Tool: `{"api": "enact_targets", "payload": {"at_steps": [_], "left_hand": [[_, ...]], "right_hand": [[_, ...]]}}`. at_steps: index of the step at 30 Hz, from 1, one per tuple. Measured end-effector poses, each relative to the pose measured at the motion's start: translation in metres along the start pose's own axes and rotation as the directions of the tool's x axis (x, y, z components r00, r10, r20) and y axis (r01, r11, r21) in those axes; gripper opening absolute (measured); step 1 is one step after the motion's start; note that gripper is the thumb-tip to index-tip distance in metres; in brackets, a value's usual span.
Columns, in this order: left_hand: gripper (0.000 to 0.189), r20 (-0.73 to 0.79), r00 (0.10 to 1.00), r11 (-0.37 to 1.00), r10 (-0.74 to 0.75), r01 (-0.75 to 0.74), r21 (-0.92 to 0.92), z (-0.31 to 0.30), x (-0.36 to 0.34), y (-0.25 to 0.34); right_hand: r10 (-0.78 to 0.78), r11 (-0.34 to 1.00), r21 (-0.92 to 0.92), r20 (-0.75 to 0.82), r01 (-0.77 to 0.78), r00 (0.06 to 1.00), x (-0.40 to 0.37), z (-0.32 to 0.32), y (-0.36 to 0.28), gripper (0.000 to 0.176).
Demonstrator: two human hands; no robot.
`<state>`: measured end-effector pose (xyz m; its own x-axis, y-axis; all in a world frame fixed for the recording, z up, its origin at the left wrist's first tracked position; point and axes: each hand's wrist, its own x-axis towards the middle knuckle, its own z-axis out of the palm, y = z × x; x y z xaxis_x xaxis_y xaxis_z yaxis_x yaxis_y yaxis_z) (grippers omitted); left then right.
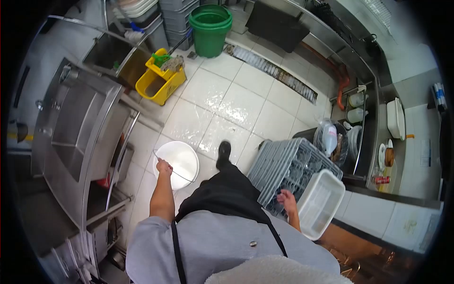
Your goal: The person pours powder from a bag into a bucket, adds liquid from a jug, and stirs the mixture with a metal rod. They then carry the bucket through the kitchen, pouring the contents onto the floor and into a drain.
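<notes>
My left hand [164, 166] is closed around the thin wire handle [185, 178] of a white bucket [197, 158]. Pale, cloudy contents show inside the bucket, which is upright beside my legs over the tiled floor. On the other side, my right hand [287, 201] is held low with its fingers apart and nothing in them. It overlaps the front edge of a stack of grey dish racks [272, 165] in this view. Right beside that hand, a white plastic tub [326, 182] rests at the racks' near end.
Wet tiles [231, 106] stretch ahead to a floor drain grate [272, 71]. A yellow mop bucket [163, 85] and green bin [211, 35] stand farther off. A steel sink [78, 116] lines the left; shelving with bottles [355, 115] is at right.
</notes>
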<state>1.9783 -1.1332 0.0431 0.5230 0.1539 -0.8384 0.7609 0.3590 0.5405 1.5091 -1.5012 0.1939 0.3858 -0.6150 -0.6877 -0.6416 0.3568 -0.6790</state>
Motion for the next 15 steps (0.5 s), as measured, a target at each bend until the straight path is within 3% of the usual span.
{"api": "enact_targets", "payload": {"at_steps": [2,5,6,7,8,10,11,12,13,14,15], "left_hand": [[0.027,-0.082,0.997,1.0,0.004,-0.002,0.024,0.071,0.012,0.014],[0.016,-0.033,0.998,0.998,0.046,-0.045,0.035,0.163,0.031,0.026],[0.004,-0.07,0.998,1.0,0.001,0.0,0.01,0.196,0.026,0.032],[0.004,-0.059,0.998,1.0,-0.001,0.002,0.019,0.228,0.028,0.033],[0.002,0.013,1.0,1.0,-0.008,0.008,-0.015,0.263,0.038,0.037],[0.011,0.1,0.994,0.998,-0.036,0.041,-0.047,0.321,0.059,0.045],[0.014,0.125,0.989,0.996,-0.073,0.079,-0.048,0.351,0.071,0.048],[0.016,0.102,0.993,0.998,-0.054,0.057,-0.027,0.384,0.08,0.051],[0.018,0.125,0.992,0.999,-0.01,0.014,-0.035,0.414,0.089,0.053],[0.021,0.141,0.99,0.997,0.011,0.0,-0.077,0.443,0.094,0.058],[0.021,0.206,0.978,0.999,0.018,-0.009,-0.042,0.465,0.115,0.059]], "right_hand": [[0.048,0.998,0.044,-0.024,-0.047,0.999,0.031,-0.005,-0.023,0.025],[0.01,0.999,0.035,0.062,-0.013,0.998,0.128,-0.01,-0.076,0.025],[-0.142,0.987,-0.067,0.087,0.148,0.986,0.166,-0.013,-0.1,0.025],[-0.285,0.937,-0.17,0.127,0.303,0.95,0.204,-0.02,-0.128,0.025],[-0.406,0.72,-0.548,0.165,0.426,0.899,0.251,-0.028,-0.169,0.026],[-0.499,0.65,-0.563,0.19,0.51,0.846,0.291,-0.018,-0.3,0.029],[-0.593,0.546,-0.599,0.219,0.586,0.775,0.332,-0.018,-0.34,0.029],[-0.51,0.516,-0.688,0.232,0.511,0.828,0.348,-0.012,-0.405,0.026],[-0.692,0.365,-0.647,0.293,0.669,0.66,0.377,-0.008,-0.448,0.022],[-0.806,0.276,-0.628,0.261,0.728,0.531,0.41,-0.003,-0.481,0.021],[-0.705,0.298,-0.642,0.35,0.706,0.617,0.42,0.002,-0.537,0.024]]}}
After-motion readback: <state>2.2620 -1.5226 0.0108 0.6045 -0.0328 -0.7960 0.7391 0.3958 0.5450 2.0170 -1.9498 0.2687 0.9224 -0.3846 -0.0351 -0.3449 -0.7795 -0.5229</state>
